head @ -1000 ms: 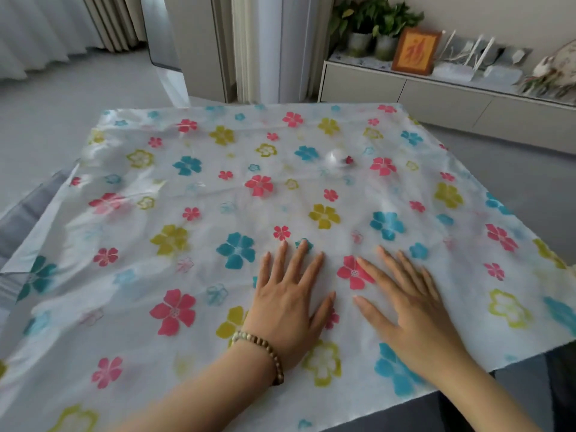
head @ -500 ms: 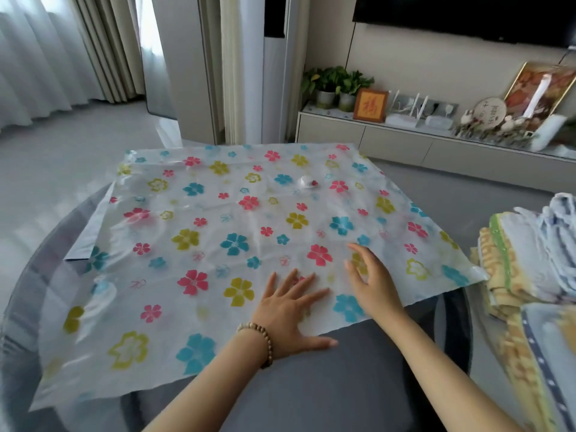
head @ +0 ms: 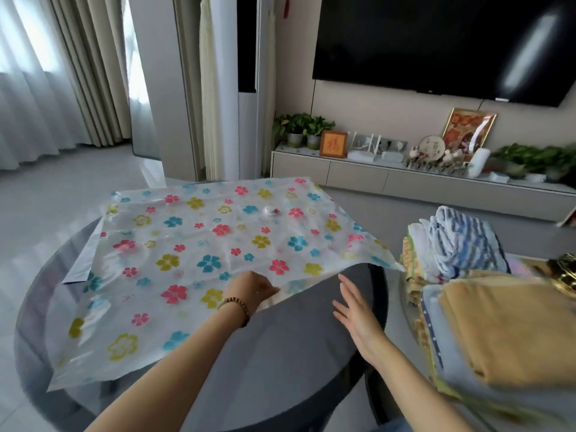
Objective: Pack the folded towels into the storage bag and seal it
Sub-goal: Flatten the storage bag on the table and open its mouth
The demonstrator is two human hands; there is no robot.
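Fingers [head: 270, 290] of the left hand [head: 252, 289] are curled, pinching the near edge of the storage bag [head: 193, 244]; that edge stands lifted off the bench [head: 296, 353]. The right hand [head: 358, 310] is released, with straight fingers, just beside the lifted edge. The rest of the bag lies flat. Folded towels [head: 498, 322] are stacked to the right, outside the bag.

Round glass table [head: 31, 322], wall television [head: 436, 42], potted plants [head: 300, 126], small framed picture [head: 333, 144], curtains [head: 46, 73].

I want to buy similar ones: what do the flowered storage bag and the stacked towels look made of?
The storage bag looks like thin glossy plastic film: translucent, glare and wrinkles, its edge limp in the left hand. The towels look like soft matte terry cloth, perhaps cotton: thick, fuzzy folds.
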